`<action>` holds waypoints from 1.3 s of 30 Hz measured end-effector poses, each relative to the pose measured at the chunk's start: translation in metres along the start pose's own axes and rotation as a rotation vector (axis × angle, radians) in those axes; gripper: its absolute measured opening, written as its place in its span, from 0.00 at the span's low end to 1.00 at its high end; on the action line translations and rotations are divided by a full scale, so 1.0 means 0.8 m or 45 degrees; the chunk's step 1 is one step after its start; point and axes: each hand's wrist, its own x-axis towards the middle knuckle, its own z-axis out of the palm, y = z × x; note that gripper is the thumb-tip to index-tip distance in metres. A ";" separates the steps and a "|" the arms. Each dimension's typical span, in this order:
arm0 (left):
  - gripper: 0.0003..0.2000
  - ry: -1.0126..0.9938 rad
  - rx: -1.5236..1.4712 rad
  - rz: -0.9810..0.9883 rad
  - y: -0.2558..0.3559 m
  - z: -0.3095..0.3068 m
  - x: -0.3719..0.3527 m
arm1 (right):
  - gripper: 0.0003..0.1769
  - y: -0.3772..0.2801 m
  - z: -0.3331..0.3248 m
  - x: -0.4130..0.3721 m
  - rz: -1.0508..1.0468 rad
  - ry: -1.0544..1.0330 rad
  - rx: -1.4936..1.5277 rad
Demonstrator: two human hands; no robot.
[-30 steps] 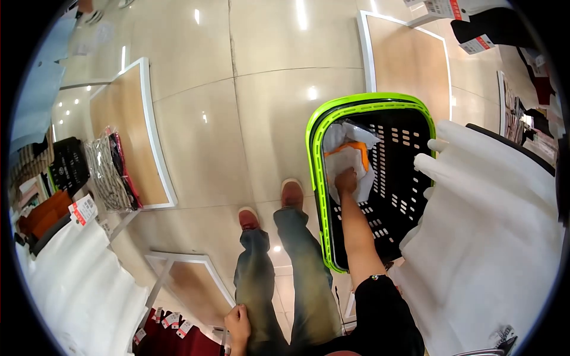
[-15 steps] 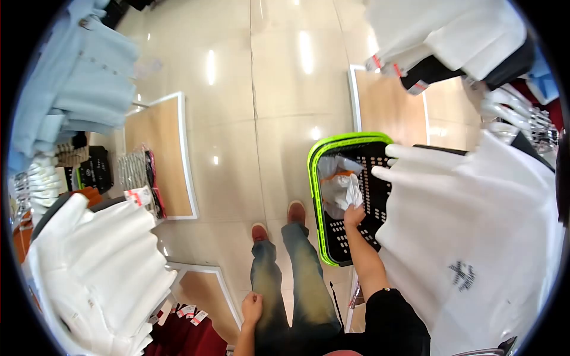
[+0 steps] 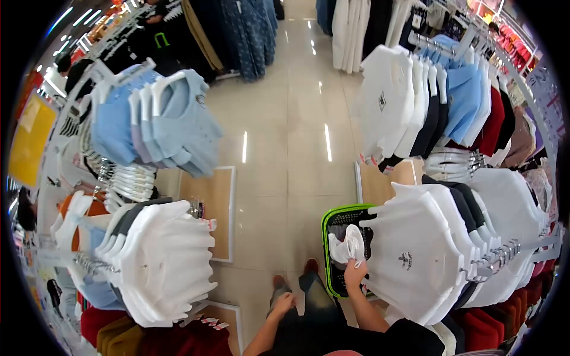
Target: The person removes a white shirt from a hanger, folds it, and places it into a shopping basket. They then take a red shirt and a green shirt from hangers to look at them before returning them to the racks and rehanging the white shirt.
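Note:
My right hand (image 3: 355, 273) grips a crumpled white bundle (image 3: 349, 246), held up over the black shopping basket (image 3: 336, 289) with its bright green rim. I cannot make out whether the bundle is cloth or plastic. Grey-white material shows inside the basket, partly covered by the bundle. Over my left thigh, my left hand (image 3: 284, 303) is closed loosely, with nothing visible in it. White T-shirts (image 3: 409, 243) on hangers hang right beside the basket and overlap its right side.
More white shirts (image 3: 169, 255) hang at left, with light blue tops (image 3: 184, 118) beyond them. Low wooden platforms (image 3: 208, 204) with white edges flank the tiled aisle (image 3: 285, 154). Further racks of white, blue and dark clothes (image 3: 445, 101) stand at right.
My view has tilted up, showing more of the aisle and racks. My right hand has lifted the white bundle from inside the basket. My left hand stays closed near my thigh.

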 end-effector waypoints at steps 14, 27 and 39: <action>0.37 -0.128 -0.810 0.980 0.219 0.010 -0.247 | 0.09 -0.379 -0.179 -0.210 -0.553 -0.710 0.840; 0.27 0.159 -1.763 1.362 0.046 -0.134 -0.315 | 0.31 -0.362 -0.190 -0.255 0.423 -1.152 1.495; 0.22 0.277 -1.443 1.433 0.043 -0.141 -0.481 | 0.27 -0.324 -0.111 -0.336 0.486 -1.709 0.548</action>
